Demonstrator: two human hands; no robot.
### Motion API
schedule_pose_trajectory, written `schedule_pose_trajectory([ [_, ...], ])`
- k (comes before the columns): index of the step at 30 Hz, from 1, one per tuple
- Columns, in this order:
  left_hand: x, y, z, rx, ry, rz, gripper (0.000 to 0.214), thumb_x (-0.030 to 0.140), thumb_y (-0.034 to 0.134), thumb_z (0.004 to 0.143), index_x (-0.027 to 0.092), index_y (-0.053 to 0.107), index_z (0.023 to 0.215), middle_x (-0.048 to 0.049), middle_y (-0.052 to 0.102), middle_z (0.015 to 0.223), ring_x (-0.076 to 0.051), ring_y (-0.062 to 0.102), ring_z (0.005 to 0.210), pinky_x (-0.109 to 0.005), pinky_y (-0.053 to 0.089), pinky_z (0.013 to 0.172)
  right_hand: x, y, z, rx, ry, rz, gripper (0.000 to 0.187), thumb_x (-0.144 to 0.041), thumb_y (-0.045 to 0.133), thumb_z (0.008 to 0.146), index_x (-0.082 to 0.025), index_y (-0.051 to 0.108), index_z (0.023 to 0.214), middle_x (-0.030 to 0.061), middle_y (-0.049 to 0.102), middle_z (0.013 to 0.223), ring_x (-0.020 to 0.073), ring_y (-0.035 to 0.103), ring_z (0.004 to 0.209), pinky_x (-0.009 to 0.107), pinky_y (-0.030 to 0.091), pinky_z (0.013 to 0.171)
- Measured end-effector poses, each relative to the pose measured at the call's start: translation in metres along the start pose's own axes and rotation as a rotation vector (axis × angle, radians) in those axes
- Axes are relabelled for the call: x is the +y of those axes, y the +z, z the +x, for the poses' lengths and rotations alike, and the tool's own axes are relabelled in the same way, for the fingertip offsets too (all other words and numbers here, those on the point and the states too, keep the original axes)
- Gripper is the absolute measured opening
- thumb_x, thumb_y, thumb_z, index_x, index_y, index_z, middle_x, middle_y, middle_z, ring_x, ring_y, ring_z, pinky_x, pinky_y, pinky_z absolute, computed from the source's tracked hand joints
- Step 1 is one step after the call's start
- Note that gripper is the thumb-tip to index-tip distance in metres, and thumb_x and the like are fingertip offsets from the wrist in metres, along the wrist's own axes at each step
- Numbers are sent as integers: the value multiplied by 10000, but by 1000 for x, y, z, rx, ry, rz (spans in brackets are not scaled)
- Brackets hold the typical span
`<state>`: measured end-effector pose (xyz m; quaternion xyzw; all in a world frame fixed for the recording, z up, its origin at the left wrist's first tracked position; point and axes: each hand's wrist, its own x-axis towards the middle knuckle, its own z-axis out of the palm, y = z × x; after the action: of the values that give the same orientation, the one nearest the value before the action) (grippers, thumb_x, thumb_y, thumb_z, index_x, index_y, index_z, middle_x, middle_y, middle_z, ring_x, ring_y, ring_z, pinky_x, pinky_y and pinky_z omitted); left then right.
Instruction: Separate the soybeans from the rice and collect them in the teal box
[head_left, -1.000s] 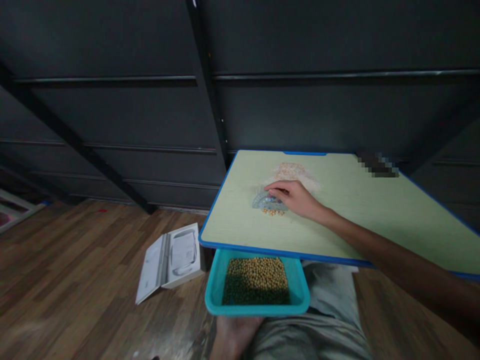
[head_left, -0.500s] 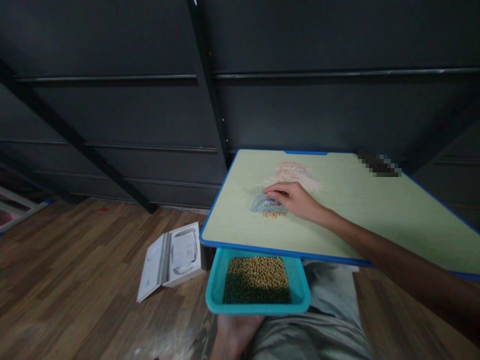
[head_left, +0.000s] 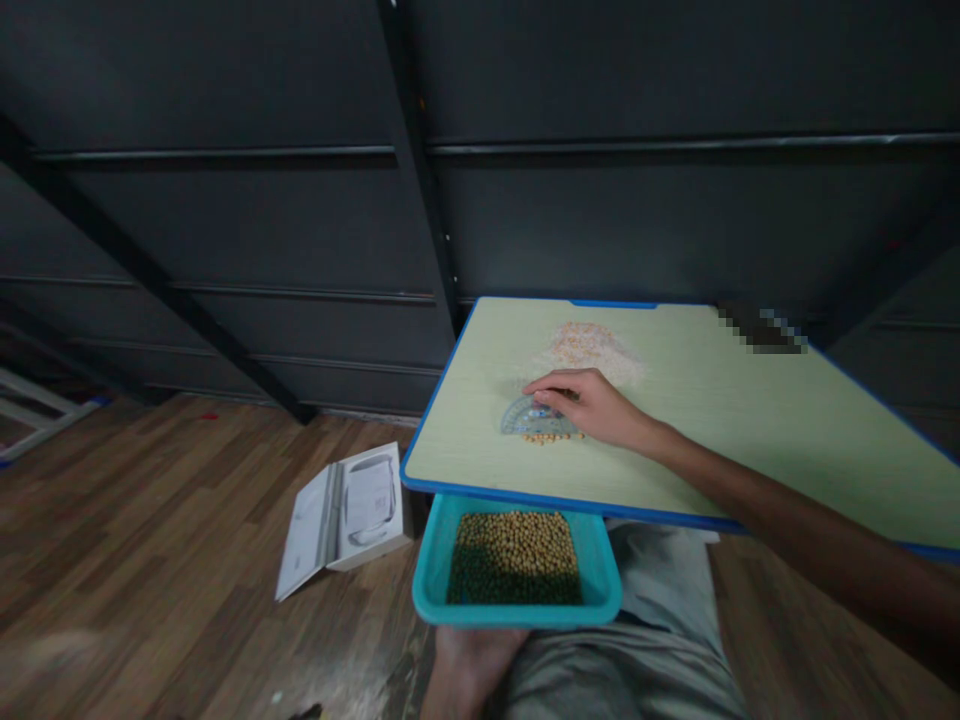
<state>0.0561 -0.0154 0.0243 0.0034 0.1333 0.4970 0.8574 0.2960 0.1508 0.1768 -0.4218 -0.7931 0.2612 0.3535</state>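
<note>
My right hand [head_left: 592, 400] pinches a clear semicircular protractor [head_left: 517, 415] by its upper side, over the pale table. Several yellow beans [head_left: 547, 437] lie along the protractor's near, straight edge. Just beyond the hand is a heap of whitish grains mixed with orange bits [head_left: 589, 345]. Below the table's near edge my left hand [head_left: 480, 650] supports a turquoise plastic tray [head_left: 517, 616] from underneath, its fingers hidden by the tray. Inside the tray lies a layer of yellow-brown beans [head_left: 517, 555], partly in shadow.
The pale tabletop [head_left: 735, 420] has a blue rim, and a blurred dark object [head_left: 761, 328] sits at its far right. An open white box [head_left: 367, 505] rests on the wooden floor [head_left: 187, 520] to the left. A dark panelled wall [head_left: 300, 220] rises behind.
My right hand has drawn the protractor slightly toward the table's near edge, and the yellow beans in front of it have shifted the same way. The tray stays nearly in place.
</note>
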Motion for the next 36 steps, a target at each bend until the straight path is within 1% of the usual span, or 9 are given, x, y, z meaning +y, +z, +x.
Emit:
schedule_pose_trajectory([
  [4,2,5,0,13,-16,-14,397,303,451,1037,300,686,1357,-93,752,1354,-338,644,1318,-627,401,1188,-5,0,-1,3,-17,-9,236,-251,608,1006,-205,805,1126,84,807,1050,195,733,906,349,556,826],
  [7,1,4,0,26,-14,-18,382,297,459,1034,299,706,1326,-84,761,1339,-331,636,1327,-625,401,1188,-8,1,-2,-3,-18,6,237,-244,605,1006,-197,803,1128,87,806,1047,190,733,898,338,556,810],
  [13,0,-1,0,10,-10,28,349,252,477,1022,276,759,1226,-62,813,1216,-292,645,1316,-544,422,1188,-9,2,-4,-13,-35,13,238,-257,602,1007,-214,805,1125,78,805,1042,188,730,898,338,558,807],
  [17,2,-4,-1,12,-37,68,347,255,475,1020,293,773,1193,-44,819,1195,-282,634,1332,-511,427,1186,-10,1,-4,36,-47,10,232,-259,604,1007,-216,800,1123,74,805,1066,195,730,943,352,558,847],
  [23,2,-6,2,-71,-29,80,390,298,421,1040,328,729,1278,-14,812,1228,-255,674,1277,-504,404,1208,-5,0,-2,124,-30,-26,218,-245,614,998,-230,807,1099,76,804,1081,213,729,965,384,557,882],
  [27,3,-10,2,-105,-67,68,420,330,374,1065,334,686,1345,-13,802,1259,-248,661,1300,-494,381,1225,-6,1,-2,87,-35,-17,220,-235,614,999,-225,807,1104,76,806,1068,212,732,960,377,557,875],
  [31,3,-21,2,-152,-42,65,440,411,363,1073,331,625,1418,-35,778,1314,-264,659,1301,-543,356,1237,-8,3,-3,56,-56,-23,214,-236,614,1005,-223,804,1103,73,807,1076,204,730,972,369,550,890],
  [33,2,-23,1,-148,-33,72,439,412,381,1070,328,604,1438,-50,770,1328,-269,663,1289,-567,345,1239,-9,4,-3,50,-53,-26,213,-238,614,1007,-228,804,1104,71,807,1077,201,730,971,365,549,889],
  [36,2,-21,0,-85,-32,76,420,358,409,1065,320,611,1431,-56,772,1322,-268,643,1312,-566,345,1241,-8,5,-3,42,-46,-18,217,-248,611,1011,-227,803,1109,76,807,1072,198,730,952,363,554,878],
])
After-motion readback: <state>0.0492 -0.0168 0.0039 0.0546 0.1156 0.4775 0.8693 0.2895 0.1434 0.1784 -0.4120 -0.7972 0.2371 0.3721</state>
